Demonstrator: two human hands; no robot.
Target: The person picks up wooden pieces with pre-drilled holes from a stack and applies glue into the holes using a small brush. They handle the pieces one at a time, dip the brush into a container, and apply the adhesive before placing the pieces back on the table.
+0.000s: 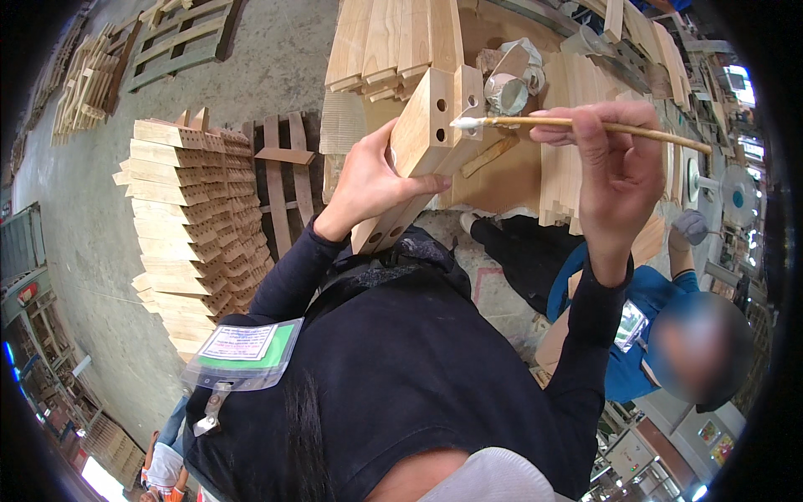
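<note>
My left hand (370,180) is wrapped round a pale wooden bar (418,138) with round drilled holes, held at a tilt in front of my body. Its thumb lies across the face of the wood. Pinched in the fingers of my right hand (617,155) is a thin wooden stick (520,122). White paste, looking like glue, coats the stick's tip, which is beside the holes at the bar's far end; whether it touches the wood I cannot tell. Just beyond the stick stands a small cup (507,92) crusted with white.
Planks (393,42) are stacked at the far side of the work surface, with more pieces (565,142) to its right. A tall stack of drilled wooden pieces (192,226) stands on the left by a pallet (284,159). A co-worker in blue (623,368) is close on my right.
</note>
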